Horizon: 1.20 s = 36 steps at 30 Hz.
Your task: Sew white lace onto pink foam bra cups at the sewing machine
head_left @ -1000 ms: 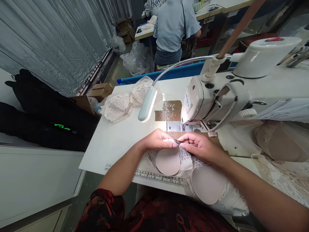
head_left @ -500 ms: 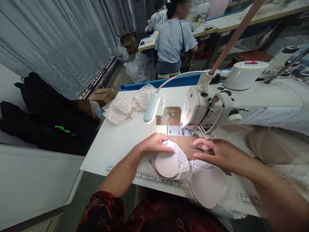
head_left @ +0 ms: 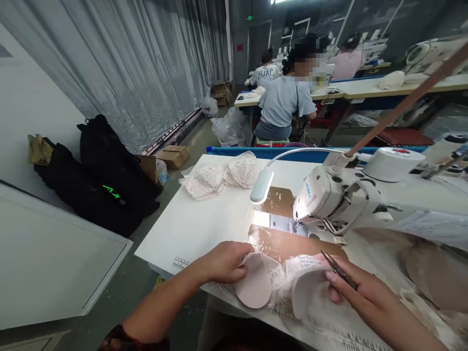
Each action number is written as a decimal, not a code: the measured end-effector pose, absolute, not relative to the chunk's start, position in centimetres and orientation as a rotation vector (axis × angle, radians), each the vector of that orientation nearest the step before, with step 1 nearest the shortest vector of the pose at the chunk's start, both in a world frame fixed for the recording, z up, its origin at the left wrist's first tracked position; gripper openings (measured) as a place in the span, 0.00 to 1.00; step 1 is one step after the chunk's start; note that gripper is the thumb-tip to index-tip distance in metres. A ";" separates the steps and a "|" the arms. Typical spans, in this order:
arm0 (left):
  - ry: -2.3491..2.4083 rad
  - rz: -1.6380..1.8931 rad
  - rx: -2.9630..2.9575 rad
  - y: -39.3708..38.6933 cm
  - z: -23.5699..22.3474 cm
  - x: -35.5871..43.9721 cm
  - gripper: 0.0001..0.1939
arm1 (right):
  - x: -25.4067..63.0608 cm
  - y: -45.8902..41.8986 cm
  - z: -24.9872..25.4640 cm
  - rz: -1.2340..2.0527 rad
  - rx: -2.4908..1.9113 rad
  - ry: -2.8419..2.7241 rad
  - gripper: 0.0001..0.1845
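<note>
White tabletop (head_left: pixel 190 219); bra (head_left: pixel 278 277) (2 cups (head_left: pixel 254 285)) between left hand (head_left: pixel 226 262) and right hand (head_left: pixel 360 285).

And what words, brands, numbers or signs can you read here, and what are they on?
"HJAP", last letter uncertain: white shirt in the background.
"JUKI", slightly blurred: sewing machine.
Too blurred to read: ruler scale on the table; sheet on the machine; green marking on the black bundle.
Too small: distant green sign.
</note>
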<state>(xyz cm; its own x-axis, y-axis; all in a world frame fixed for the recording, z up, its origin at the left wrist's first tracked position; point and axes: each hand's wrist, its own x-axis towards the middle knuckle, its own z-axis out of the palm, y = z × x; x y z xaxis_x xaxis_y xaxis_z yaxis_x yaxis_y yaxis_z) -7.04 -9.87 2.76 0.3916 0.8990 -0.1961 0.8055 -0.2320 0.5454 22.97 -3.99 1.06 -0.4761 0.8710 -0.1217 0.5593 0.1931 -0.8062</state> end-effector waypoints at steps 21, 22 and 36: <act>2.390 0.357 2.083 2.1 3.9 -21.5 0.34 | 3.7 10.3 -2.2 0.505 -0.785 -2.273 0.24; 2.383 0.357 2.080 2.1 3.6 -21.6 0.37 | 4.9 9.4 -2.5 0.512 -0.787 -2.296 0.24; 1.921 0.408 2.098 -4.1 4.3 -14.6 0.29 | 26.7 -6.8 -1.2 0.420 -1.010 -2.400 0.22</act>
